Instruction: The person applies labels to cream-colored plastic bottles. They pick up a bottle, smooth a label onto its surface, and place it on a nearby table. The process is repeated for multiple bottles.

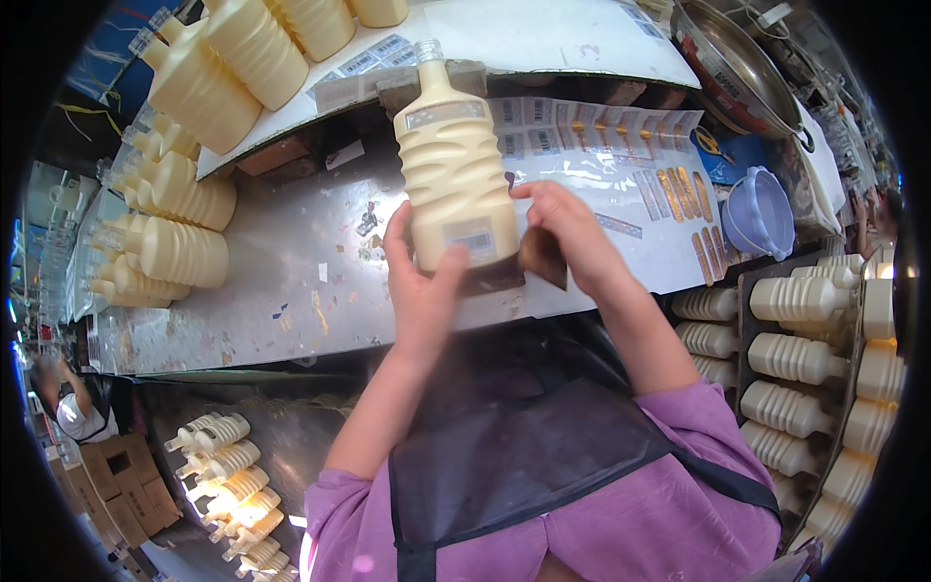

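Observation:
A cream plastic bottle [454, 171] with wavy ridges and a clear neck lies on the metal worktable, its neck pointing away from me. It bears a clear strip near the shoulder and a barcode sticker [473, 238] near its base. My left hand [425, 280] grips the base end, thumb near the sticker. Just right of the bottle is my right hand [560, 218], fingers curled, with a brown flat piece [543, 256] under its palm; whether it holds this is unclear. Sticker sheets [618, 196] with gold and silver strips lie to the right.
More cream bottles [185, 251] lie at the left and stand on the white raised board [553, 36]. Scissors [709, 142], a lilac basket [760, 211] and a large metal pan [734, 58] are at the right. Bottle racks [793, 360] stand lower right; a person [80, 400] is far left.

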Available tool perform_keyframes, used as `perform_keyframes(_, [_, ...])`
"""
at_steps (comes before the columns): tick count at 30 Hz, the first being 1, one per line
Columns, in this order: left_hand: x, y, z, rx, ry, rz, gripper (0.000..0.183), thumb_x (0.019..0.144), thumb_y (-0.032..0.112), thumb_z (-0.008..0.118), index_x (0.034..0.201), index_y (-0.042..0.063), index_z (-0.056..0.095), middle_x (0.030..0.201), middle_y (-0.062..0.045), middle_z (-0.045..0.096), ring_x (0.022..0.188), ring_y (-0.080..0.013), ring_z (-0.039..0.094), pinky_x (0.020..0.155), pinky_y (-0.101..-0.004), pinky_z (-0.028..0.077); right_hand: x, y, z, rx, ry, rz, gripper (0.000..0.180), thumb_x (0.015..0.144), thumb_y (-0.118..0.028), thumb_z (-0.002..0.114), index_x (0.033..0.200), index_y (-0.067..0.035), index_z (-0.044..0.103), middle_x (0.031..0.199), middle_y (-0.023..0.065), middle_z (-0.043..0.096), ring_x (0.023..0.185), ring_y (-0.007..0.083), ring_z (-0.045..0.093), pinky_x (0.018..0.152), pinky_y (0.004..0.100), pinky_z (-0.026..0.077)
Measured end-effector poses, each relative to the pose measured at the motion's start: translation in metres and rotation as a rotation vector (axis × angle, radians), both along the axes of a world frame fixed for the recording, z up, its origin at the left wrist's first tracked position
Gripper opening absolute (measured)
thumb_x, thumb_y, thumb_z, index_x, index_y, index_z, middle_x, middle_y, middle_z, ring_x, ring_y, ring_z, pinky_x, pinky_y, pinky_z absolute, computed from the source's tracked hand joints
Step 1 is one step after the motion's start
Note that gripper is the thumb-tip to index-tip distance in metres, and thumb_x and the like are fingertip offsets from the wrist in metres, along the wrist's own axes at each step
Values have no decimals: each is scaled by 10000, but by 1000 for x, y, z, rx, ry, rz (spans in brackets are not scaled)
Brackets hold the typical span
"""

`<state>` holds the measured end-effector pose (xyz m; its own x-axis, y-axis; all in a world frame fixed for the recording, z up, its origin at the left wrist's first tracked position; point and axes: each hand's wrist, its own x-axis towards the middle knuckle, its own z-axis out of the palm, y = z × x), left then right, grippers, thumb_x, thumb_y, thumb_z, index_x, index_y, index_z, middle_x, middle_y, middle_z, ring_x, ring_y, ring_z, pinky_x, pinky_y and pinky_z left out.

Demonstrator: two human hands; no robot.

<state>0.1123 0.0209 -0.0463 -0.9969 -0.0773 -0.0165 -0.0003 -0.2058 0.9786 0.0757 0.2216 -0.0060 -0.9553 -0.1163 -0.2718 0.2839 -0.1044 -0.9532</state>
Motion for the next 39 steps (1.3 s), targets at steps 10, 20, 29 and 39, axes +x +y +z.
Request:
perform_keyframes(10, [1,-2,-8,-199,40,56,738,968,226,685,1570,8,318,1486,-197,465,1337,-267,509,1124,-398,435,2,-23,22,790,1033,-118,325,820,39,743,1135,-36,721,1008,128,711,848,312,701,731,348,560])
perform_keyframes(20, [-4,-9,-1,248,-23,45,439,1135,304,413,1498,61,455,1418,-123,554,1228,-198,578,1079,-350,464,32,-46,30,951,1333,16,271,805,-97,688,1071,-56,712,1007,43,713,858,217,702,725,355,528])
perform_keyframes(29, [-9,-14,-6,-136,29,88,588,1064,337,518,1542,20,388,1521,-206,392,1391,-310,430,1170,-435,359,26,-34,32,1037,799,-191,238,911,-130,775,1127,-49,718,857,179,751,726,290,744,651,346,575])
perform_keyframes(39, [-21,-3,-10,-497,140,142,650,1005,345,577,1511,-12,381,1445,-248,441,1357,-390,408,1182,-482,289,22,-26,9,819,717,-303,225,918,-116,726,1139,-71,717,936,167,752,818,329,740,719,381,574])
